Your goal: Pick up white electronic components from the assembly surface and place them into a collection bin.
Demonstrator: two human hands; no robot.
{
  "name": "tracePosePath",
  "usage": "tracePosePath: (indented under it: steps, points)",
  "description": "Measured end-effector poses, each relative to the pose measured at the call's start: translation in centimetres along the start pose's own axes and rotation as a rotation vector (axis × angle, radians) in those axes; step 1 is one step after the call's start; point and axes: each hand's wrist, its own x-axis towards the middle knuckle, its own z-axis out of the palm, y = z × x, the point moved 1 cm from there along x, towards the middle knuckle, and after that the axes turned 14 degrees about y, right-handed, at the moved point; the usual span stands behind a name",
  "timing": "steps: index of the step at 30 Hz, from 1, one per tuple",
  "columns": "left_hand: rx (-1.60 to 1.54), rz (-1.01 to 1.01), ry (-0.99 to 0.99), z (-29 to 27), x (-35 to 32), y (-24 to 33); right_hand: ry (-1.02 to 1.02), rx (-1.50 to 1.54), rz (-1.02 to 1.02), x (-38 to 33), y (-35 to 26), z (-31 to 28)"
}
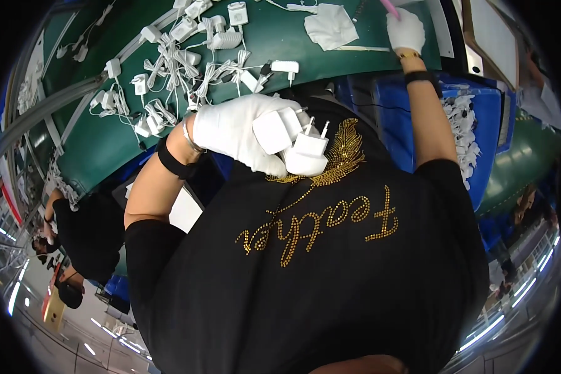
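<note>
My left hand (234, 129), in a white glove, is closed around white plug adapters (293, 140), two or three of them, held close to my black shirt with their pins pointing up and right. My right hand (405, 29), also gloved, reaches out to the green belt (274, 40) at the upper right. It grips a thin pink object (390, 7) that runs off the top of the frame. Black bands sit on both wrists.
Several white chargers with bundled cables (181, 62) lie spread over the green belt, beside a white cloth (330, 25). A blue bin (480, 118) holding white parts stands at my right. Another person in black (84, 230) is at the left.
</note>
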Motion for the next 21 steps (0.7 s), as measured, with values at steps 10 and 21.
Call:
tracePosePath:
  steps: [10,21]
  points:
    - [0.342,0.154,0.154,0.3,-0.3,-1.8,-0.495,0.928,-0.06,-5.8,-14.3,-23.0]
    - [0.799,0.523,0.376,1.9,-0.3,-1.1,-0.706,0.715,-0.58,-8.4,-15.3,-25.2]
